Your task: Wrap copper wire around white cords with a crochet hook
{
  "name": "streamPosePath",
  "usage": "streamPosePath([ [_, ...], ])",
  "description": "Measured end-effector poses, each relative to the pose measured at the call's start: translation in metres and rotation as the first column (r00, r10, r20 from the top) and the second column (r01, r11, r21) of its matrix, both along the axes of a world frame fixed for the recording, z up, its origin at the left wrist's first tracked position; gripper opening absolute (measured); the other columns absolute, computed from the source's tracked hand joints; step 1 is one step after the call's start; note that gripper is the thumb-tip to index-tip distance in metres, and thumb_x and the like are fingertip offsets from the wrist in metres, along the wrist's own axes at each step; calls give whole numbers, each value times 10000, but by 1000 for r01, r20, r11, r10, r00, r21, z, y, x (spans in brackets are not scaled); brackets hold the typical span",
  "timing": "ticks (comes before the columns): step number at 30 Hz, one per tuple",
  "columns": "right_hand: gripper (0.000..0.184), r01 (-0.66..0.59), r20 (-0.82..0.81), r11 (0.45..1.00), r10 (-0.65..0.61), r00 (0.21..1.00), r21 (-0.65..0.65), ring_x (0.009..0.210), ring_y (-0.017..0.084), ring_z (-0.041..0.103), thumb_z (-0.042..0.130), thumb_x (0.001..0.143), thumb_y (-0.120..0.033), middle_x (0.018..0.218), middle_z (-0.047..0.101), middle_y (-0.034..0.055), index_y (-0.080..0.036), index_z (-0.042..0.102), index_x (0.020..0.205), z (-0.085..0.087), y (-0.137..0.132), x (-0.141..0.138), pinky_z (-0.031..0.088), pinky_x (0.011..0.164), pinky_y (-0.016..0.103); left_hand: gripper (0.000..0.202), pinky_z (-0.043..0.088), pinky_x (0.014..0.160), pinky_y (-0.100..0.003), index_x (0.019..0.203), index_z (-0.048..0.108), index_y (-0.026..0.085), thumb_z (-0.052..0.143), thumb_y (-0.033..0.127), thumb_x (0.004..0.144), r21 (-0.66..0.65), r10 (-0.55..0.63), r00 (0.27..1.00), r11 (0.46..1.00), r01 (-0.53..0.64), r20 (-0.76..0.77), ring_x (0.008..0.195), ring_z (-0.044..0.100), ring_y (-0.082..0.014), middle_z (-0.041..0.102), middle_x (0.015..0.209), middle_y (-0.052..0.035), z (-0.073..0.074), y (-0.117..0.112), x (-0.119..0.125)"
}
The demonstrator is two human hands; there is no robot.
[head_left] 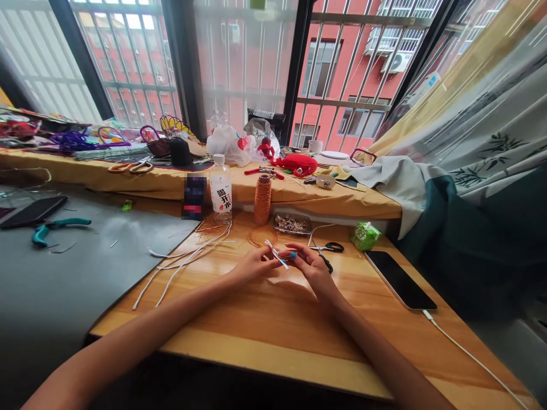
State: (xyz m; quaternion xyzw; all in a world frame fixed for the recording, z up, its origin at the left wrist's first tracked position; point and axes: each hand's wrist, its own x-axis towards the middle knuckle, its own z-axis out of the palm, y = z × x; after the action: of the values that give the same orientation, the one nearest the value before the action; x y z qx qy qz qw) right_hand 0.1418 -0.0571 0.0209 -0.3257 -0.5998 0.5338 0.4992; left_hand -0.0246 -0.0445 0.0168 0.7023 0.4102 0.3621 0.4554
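Observation:
Above the wooden table [256, 319], my left hand [258, 265] pinches a short piece of white cord [277, 255]. From the other side my right hand [308, 263] closes its thumb and fingers at the same cord. The finer detail between the fingertips is too small to make out. Just behind my hands lies a loose coil of thin orange thread [256, 236]. A pair of black-handled scissors [334, 247] rests partly hidden behind my right hand. Longer white cords [183, 265] spread over the table to the left of my left hand.
Behind stand a water bottle [220, 193], an orange thread spool [262, 199] and a clear tray [293, 223] of small pieces. To the right are a green carton [365, 236] and a charging phone [400, 279]. Teal pliers [55, 228] lie on the grey surface at left.

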Motion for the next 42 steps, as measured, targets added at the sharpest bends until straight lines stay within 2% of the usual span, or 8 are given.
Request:
streamPosePath([
  [3,234,-20,-9,1000,19,1000,-23,890,176,580,547,731,-317,885,643,38,-196,541,931,1,0,0,442,819,357,347,381,799,-271,990,582,157,530,346,703,-75,-106,979,990,121,176,929,529,-180,609,991,-50,5,-3,0],
  [6,234,24,26,1000,-24,999,-4,862,172,579,557,720,-327,882,634,39,-195,544,913,-1,2,2,451,787,341,342,379,795,-267,981,587,162,533,361,707,-142,-92,957,981,135,277,921,528,-171,613,976,-47,7,-3,1],
  [12,209,66,-33,997,-68,997,-39,782,142,576,539,732,-329,803,617,22,-193,541,891,-7,7,3,443,764,305,260,388,672,-235,825,611,129,616,315,643,-279,-54,950,949,145,308,688,540,-122,625,729,-28,-4,2,1],
  [18,246,18,-107,996,-28,994,-87,748,126,565,610,661,-291,791,593,5,-189,546,875,-9,7,1,439,748,284,298,383,569,-213,734,590,120,650,377,596,-368,24,942,924,108,335,572,513,-94,590,660,-6,-8,2,6],
  [28,181,8,-170,980,-43,984,-199,648,124,533,528,595,-188,696,566,9,-172,533,775,0,4,1,418,677,279,298,371,594,-221,636,593,107,683,377,547,-379,-19,905,904,196,425,603,524,-104,624,682,-55,-7,5,8],
  [33,39,85,-41,988,-90,995,-128,505,96,404,391,582,-174,545,408,-27,-186,427,590,2,5,2,371,518,232,304,271,453,-196,647,586,117,695,359,499,-394,-108,955,893,215,276,429,402,-57,555,530,9,6,-3,11],
  [37,47,132,41,987,-129,991,-91,482,93,367,354,585,-163,529,370,-36,-193,389,584,-6,13,5,338,479,216,236,216,441,-184,648,601,114,630,339,580,-311,-233,967,916,254,103,431,358,-47,507,487,30,12,-5,9],
  [42,172,202,234,978,-207,950,42,604,122,464,393,667,-152,671,510,3,-175,526,773,-11,18,11,388,615,262,262,130,380,-186,575,516,140,524,385,667,-307,-77,996,950,59,-46,329,270,-49,358,341,69,1,3,2],
])
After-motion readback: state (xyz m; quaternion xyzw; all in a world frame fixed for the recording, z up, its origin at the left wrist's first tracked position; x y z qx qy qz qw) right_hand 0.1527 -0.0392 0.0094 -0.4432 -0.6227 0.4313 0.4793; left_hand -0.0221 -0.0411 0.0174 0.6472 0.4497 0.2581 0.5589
